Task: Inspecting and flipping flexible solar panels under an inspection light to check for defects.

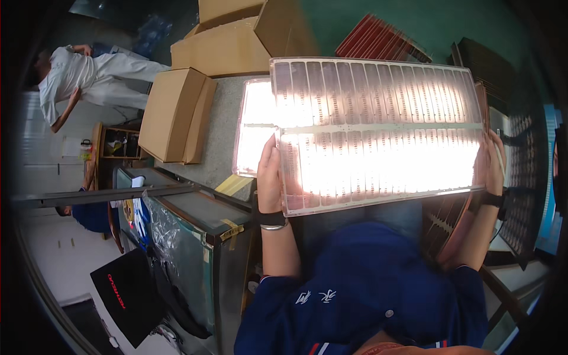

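At the left edge of the clear slotted tray (378, 127), I log the left hand (270, 177) clasping; at its right edge, the right hand (492, 168) likewise. Fingertip placement underneath: I can't tell. Tray spans between the 2 hands, glare across it. Past its left edge: 1 second tray (254, 106), 1 cardboard box (168, 115). Past its far edge: red slats (381, 40).

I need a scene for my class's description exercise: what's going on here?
A person holds up a clear panel divided into narrow sections, left hand at its left edge, right hand at its right. A second panel, bright with glare, is partly hidden behind it, near a cardboard box. Another person in pale clothes is further left.
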Demonstrator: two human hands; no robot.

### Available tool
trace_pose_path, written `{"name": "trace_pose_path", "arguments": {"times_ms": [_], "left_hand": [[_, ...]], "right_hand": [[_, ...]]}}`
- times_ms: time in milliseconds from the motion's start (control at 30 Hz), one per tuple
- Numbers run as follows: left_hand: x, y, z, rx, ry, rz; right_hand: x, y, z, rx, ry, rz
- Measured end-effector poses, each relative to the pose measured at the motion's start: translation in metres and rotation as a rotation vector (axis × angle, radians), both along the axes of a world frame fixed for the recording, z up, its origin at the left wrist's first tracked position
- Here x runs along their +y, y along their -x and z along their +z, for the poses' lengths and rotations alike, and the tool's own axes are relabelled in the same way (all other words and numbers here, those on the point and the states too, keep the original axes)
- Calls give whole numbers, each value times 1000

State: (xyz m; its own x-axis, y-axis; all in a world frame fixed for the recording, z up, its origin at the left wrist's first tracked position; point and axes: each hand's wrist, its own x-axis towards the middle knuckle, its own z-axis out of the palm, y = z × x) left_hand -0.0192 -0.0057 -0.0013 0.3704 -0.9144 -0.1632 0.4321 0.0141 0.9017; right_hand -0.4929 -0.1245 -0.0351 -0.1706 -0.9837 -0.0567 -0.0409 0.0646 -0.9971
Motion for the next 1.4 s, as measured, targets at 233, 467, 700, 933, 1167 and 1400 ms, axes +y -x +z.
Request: {"name": "trace_pose_path", "arguments": {"times_ms": [233, 467, 700, 933, 1167, 1400], "left_hand": [[-5, 3, 1, -19, -15, 23], [-7, 4, 6, 74, 31, -15], [-1, -6, -8, -47, 3, 1], [4, -16, -3, 0, 58, -25], [6, -27, -7, -135, 39, -5], [6, -25, 20, -186, 139, 119]], "right_hand": [[1, 4, -2, -25, 10, -34], [3, -4, 5, -37, 44, -61], [1, 3, -4, -308, 87, -108], [-2, 11, -1, -287, 59, -188], [-3, -3, 19, -231, 132, 21], [-11, 7, 43, -130, 230, 22]]}}
